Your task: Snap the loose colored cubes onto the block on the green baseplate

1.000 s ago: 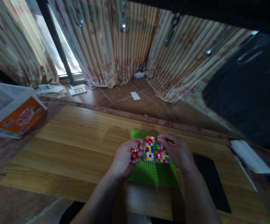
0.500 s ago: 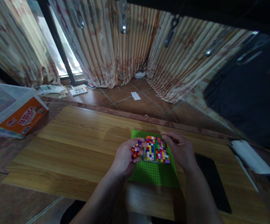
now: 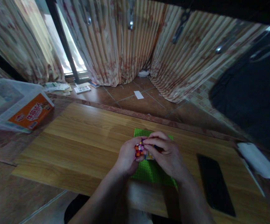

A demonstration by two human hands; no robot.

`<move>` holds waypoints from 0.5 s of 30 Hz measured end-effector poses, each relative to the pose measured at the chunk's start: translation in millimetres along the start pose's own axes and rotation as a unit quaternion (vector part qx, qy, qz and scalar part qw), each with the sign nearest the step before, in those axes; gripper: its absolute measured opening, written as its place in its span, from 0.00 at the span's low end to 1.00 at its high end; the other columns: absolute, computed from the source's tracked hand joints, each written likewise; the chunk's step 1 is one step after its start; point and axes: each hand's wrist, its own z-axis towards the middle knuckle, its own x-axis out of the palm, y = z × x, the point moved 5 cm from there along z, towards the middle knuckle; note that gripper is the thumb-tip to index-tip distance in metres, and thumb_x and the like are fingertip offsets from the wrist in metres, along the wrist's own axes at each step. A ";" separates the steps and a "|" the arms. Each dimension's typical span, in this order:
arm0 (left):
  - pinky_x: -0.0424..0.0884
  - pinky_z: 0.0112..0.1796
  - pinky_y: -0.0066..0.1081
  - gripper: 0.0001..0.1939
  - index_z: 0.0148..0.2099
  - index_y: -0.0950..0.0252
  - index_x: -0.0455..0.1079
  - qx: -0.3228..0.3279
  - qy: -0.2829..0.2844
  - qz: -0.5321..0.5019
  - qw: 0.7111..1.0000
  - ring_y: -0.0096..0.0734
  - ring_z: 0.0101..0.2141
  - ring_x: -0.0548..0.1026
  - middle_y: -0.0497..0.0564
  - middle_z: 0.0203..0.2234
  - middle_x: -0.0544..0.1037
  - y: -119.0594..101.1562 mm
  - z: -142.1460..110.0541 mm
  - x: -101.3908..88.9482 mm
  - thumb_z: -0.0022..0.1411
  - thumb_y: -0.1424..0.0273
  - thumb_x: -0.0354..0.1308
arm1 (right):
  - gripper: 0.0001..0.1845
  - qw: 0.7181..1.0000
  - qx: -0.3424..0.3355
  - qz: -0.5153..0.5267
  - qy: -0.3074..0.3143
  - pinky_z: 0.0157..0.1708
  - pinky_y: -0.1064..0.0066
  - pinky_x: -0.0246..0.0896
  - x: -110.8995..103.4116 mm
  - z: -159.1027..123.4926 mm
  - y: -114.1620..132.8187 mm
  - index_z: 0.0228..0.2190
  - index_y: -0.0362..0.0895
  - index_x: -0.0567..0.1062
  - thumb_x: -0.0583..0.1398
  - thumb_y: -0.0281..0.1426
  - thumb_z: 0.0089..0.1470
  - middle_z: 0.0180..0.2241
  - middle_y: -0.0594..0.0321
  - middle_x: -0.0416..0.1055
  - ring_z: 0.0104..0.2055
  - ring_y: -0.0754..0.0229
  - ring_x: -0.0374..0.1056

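Several small toy bricks [image 3: 139, 150] in orange, red, purple, pink and white lie cupped in my left hand [image 3: 127, 155], its fingers curled around them. My right hand [image 3: 166, 152] reaches across to the left, thumb and fingertips pinched together at the edge of that pile. Whether a brick is between those fingertips I cannot make out. Beneath both hands is a green studded baseplate [image 3: 152, 173] on the wooden table. Under my right hand, most of the multicoloured brick block [image 3: 149, 155] on the plate is hidden; only a bit of its left side shows.
A black phone-like slab [image 3: 215, 183] lies on the table [image 3: 85, 140] to the right. Beyond it are a white object [image 3: 258, 159] and a thin white stick. At the left stands a clear plastic bin [image 3: 13, 102] with an orange label. Curtains hang behind.
My right hand has moved left from the block's right edge to the bricks in my left hand, and now covers most of the block. The view has shifted slightly.
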 end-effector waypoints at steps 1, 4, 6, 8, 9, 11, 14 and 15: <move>0.44 0.14 0.20 0.08 0.29 0.70 0.72 0.003 0.002 0.007 1.000 0.18 0.15 0.60 0.47 0.15 0.66 0.4 0.4 -0.3 0.56 0.74 0.52 | 0.07 1.000 -0.001 -0.013 0.003 0.42 0.66 0.65 0.6 0.3 0.1 0.34 0.51 0.82 0.62 0.30 0.58 0.38 0.62 0.73 0.43 0.59 0.69; 0.44 0.15 0.20 0.08 0.27 0.69 0.71 0.013 0.006 0.026 1.000 0.19 0.15 0.60 0.47 0.14 0.66 1.1 1.3 -1.4 0.55 0.73 0.53 | 0.07 0.999 -0.002 -0.039 0.005 0.42 0.65 0.65 1.9 1.0 0.0 0.35 0.50 0.82 0.61 0.30 0.59 0.37 0.62 0.73 0.42 0.59 0.69; 0.44 0.15 0.21 0.08 0.25 0.68 0.69 0.019 0.000 0.031 0.999 0.19 0.15 0.60 0.48 0.14 0.66 1.0 1.3 -2.6 0.54 0.73 0.53 | 0.07 0.999 0.001 -0.050 -0.002 0.42 0.64 0.65 2.1 1.3 -0.7 0.37 0.50 0.81 0.61 0.31 0.59 0.37 0.62 0.73 0.42 0.58 0.69; 0.44 0.15 0.21 0.08 0.24 0.67 0.68 0.019 -0.008 0.036 0.999 0.20 0.15 0.60 0.48 0.14 0.66 0.8 0.9 -3.4 0.54 0.73 0.53 | 0.08 0.998 0.007 -0.062 -0.008 0.43 0.63 0.65 2.0 1.2 -1.8 0.38 0.51 0.81 0.61 0.31 0.59 0.37 0.62 0.73 0.42 0.58 0.69; 0.44 0.15 0.21 0.08 0.24 0.67 0.68 0.020 -0.010 0.040 0.999 0.20 0.15 0.60 0.48 0.14 0.66 0.5 0.5 -3.5 0.53 0.72 0.53 | 0.08 0.998 0.010 -0.067 -0.011 0.43 0.62 0.65 1.8 1.1 -2.3 0.38 0.51 0.81 0.61 0.31 0.58 0.37 0.62 0.73 0.42 0.57 0.69; 0.44 0.16 0.21 0.08 0.24 0.66 0.69 0.019 -0.008 0.050 0.999 0.20 0.15 0.60 0.48 0.14 0.67 -0.2 -0.5 -3.1 0.54 0.72 0.54 | 0.07 0.997 0.014 -0.074 -0.017 0.44 0.62 0.65 1.5 0.5 -3.0 0.38 0.51 0.80 0.62 0.31 0.58 0.38 0.62 0.73 0.43 0.57 0.69; 0.44 0.16 0.21 0.09 0.23 0.66 0.69 0.023 -0.003 0.062 0.998 0.21 0.16 0.60 0.48 0.14 0.67 -2.0 -1.9 -2.5 0.54 0.71 0.54 | 0.07 0.996 0.014 -0.078 -0.030 0.43 0.63 0.65 0.7 0.0 -2.8 0.37 0.51 0.80 0.61 0.31 0.58 0.38 0.62 0.73 0.42 0.57 0.70; 0.44 0.16 0.22 0.09 0.23 0.66 0.70 0.024 0.000 0.064 0.998 0.21 0.16 0.60 0.48 0.14 0.67 -2.4 -2.3 -2.2 0.54 0.71 0.54 | 0.07 0.996 0.012 -0.079 -0.032 0.43 0.63 0.65 0.8 0.0 -2.3 0.37 0.51 0.80 0.61 0.31 0.58 0.38 0.62 0.73 0.42 0.58 0.70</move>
